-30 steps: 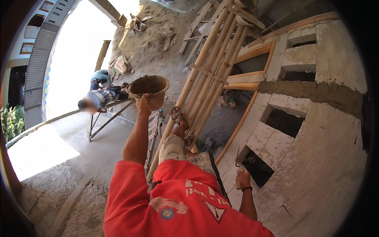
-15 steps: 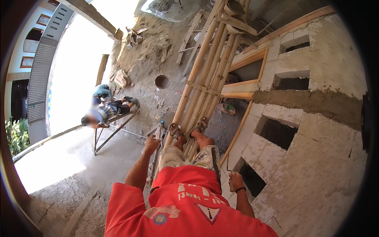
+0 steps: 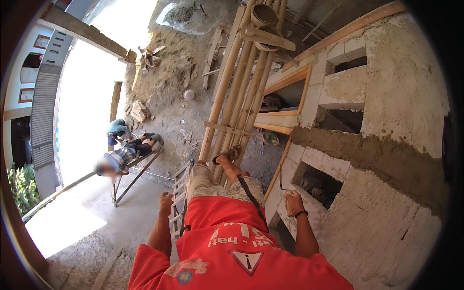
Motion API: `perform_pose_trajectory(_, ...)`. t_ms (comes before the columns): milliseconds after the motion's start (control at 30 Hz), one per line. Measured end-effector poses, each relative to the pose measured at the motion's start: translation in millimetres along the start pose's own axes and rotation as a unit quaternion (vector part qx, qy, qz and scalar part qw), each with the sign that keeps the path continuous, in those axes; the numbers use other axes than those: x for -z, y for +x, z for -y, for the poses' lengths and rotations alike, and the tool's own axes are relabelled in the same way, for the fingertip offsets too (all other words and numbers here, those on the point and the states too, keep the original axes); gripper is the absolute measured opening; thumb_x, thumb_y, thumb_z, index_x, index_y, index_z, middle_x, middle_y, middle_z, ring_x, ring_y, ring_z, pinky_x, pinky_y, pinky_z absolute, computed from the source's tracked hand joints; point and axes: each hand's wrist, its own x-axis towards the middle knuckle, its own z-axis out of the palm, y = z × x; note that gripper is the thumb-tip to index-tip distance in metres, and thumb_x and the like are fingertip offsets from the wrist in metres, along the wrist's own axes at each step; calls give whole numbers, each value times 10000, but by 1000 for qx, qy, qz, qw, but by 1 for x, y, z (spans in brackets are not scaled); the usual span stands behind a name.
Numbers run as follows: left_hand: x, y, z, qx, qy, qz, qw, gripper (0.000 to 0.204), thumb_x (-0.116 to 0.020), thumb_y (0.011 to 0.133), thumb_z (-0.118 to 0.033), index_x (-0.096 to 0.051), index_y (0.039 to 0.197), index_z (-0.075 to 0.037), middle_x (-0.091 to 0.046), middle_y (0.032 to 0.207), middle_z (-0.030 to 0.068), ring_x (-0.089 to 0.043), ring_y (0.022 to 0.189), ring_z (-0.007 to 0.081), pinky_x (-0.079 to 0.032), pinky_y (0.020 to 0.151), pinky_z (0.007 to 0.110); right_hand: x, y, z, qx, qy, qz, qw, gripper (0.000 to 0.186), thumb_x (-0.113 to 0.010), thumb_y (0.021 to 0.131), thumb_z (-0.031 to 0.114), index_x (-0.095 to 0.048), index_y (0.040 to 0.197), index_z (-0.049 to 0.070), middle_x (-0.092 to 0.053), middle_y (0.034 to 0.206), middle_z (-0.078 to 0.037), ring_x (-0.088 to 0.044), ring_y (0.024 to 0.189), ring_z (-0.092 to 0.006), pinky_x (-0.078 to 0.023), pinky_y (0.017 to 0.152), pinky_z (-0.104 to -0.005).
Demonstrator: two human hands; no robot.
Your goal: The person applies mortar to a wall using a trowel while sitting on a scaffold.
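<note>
My right hand (image 3: pixel 293 203) is closed round the handle of a trowel (image 3: pixel 281 178), seen edge-on as a thin dark line with a bent shank. It is beside the block wall (image 3: pixel 333 166), close to a square opening. My left hand (image 3: pixel 166 204) hangs out to the left with its fingers curled, and I see nothing in them. A metal ladder (image 3: pixel 179 193) stands between that hand and my legs. Under me are long bamboo poles (image 3: pixel 237 101) laid side by side, with my sandalled foot (image 3: pixel 227 155) on them.
Buckets (image 3: pixel 264 15) sit at the far end of the poles by a short plank (image 3: pixel 268 37). Down left, one person (image 3: pixel 116 159) is on a trestle (image 3: pixel 137 169), another (image 3: pixel 117 130) bends beside it. A sand heap (image 3: pixel 169 63) and a pink round object (image 3: pixel 189 94) lie below.
I have moved forward along the poles, one foot ahead of the other. My left hand has drawn back from the ladder's top. The trowel stays in my right hand, now farther along the wall.
</note>
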Motion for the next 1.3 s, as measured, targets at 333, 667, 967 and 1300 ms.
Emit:
perform_pose_trajectory(333,-83,5,-98,10,44,69,997,579,-630,859,-253,-487,1381,-49,-645,1170,120,-670,815,236,-459,629,359,60,35,93,20,-8,-21,1000,295,-680,883,208,-614,1093,13,-605,748,-65,-602,586,-156,-509,530,-341)
perform_pose_trajectory(667,-128,50,-240,14,44,68,997,551,-649,855,-231,-508,1331,9,-652,1084,148,-637,753,216,-483,581,356,53,58,73,-130,-3,3,991,262,-712,851,210,-624,979,-2,-604,716,-73,-612,556,-183,-513,497,-355)
perform_pose_trajectory(967,-164,87,-443,-56,69,99,991,575,-654,873,-272,-505,1357,0,-650,1108,128,-651,809,191,-446,639,307,69,109,194,-129,125,-8,984,264,-699,854,272,-587,961,59,-580,699,-39,-582,539,-157,-488,482,-327)
perform_pose_trajectory(1300,-218,89,-619,-140,-11,167,976,522,-663,914,-175,-483,1337,73,-632,1101,127,-625,884,158,-515,768,260,69,150,264,-165,120,-40,978,378,-668,905,287,-583,1146,9,-597,767,-62,-591,613,-167,-494,542,-369)
